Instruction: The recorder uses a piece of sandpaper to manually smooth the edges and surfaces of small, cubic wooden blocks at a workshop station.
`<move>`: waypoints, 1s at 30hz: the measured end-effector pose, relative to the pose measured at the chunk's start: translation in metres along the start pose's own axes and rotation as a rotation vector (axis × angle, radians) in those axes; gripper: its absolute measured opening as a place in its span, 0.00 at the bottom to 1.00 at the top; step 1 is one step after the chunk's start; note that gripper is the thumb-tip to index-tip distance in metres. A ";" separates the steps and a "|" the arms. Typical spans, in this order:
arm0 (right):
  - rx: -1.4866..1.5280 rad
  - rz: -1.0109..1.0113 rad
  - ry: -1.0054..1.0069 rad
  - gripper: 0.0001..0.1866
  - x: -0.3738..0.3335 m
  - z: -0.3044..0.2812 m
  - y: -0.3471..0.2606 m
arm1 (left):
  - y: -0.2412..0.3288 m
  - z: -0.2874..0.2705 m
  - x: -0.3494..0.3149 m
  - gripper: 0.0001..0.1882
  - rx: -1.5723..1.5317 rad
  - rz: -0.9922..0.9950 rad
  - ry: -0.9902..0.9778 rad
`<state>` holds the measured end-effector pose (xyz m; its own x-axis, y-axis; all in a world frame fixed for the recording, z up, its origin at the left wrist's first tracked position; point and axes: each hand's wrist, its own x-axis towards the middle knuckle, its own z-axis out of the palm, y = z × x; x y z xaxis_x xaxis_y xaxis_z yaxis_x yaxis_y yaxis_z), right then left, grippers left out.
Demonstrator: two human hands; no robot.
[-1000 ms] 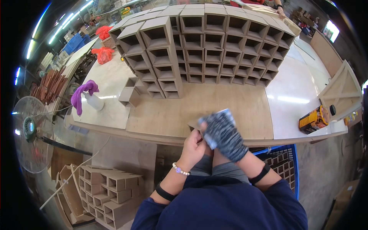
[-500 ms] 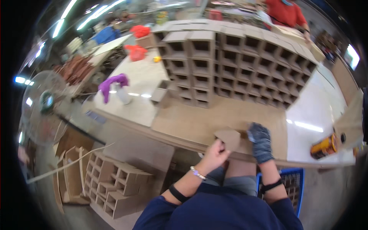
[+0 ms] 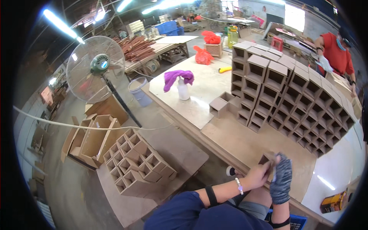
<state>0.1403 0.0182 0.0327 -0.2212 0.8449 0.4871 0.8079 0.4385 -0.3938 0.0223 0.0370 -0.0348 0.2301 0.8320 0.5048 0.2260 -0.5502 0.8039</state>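
Note:
My bare left hand [image 3: 257, 176], with a bead bracelet at the wrist, grips a small brown open box [image 3: 263, 158] over the near edge of the table. On the box's right side my right hand [image 3: 281, 178], in a grey knitted glove, is closed against it. The hands hide most of the box, and I cannot make out whether anything else lies under the gloved fingers. Beyond them, similar open-ended boxes [image 3: 306, 103] stand stacked in rows on the table, and a few more boxes [image 3: 219, 105] lie to the stack's left.
At left are a standing fan [image 3: 100, 63], a cable and a low board with stacked boxes [image 3: 134, 165]. The table holds a white spray bottle [image 3: 184, 91] under a purple cloth [image 3: 178, 78] and an orange-brown can [image 3: 332, 203]. Across the stack stands a person in red [image 3: 335, 51].
My view has swung left, bringing the fan fully into sight. My gloved right hand, apart from the box before, has come together with my left hand at the box.

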 end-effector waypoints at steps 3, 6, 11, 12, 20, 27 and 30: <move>-0.161 -0.119 0.057 0.14 -0.008 0.024 0.027 | -0.002 0.008 -0.006 0.11 -0.004 0.037 0.025; -0.190 0.110 0.047 0.17 -0.037 0.038 0.107 | 0.002 0.013 -0.008 0.10 0.006 -0.021 -0.031; -0.293 -0.205 -0.018 0.19 -0.030 0.029 0.035 | -0.002 0.016 -0.010 0.11 -0.081 -0.095 -0.051; -0.288 -0.212 -0.023 0.19 -0.030 0.034 0.041 | -0.005 0.017 -0.010 0.11 -0.077 -0.100 -0.043; -0.030 0.039 0.172 0.20 -0.025 0.026 0.039 | -0.013 0.016 -0.011 0.15 -0.025 -0.149 -0.160; -0.216 0.136 0.013 0.18 -0.033 0.034 0.097 | -0.006 0.011 -0.007 0.10 -0.024 -0.111 -0.118; -0.075 0.054 0.201 0.18 -0.031 0.030 0.065 | -0.006 0.013 -0.008 0.09 0.000 -0.089 -0.095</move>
<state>0.1831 0.0301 -0.0313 -0.0694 0.7850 0.6156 0.8555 0.3643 -0.3681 0.0314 0.0330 -0.0473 0.2977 0.8673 0.3991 0.2498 -0.4742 0.8443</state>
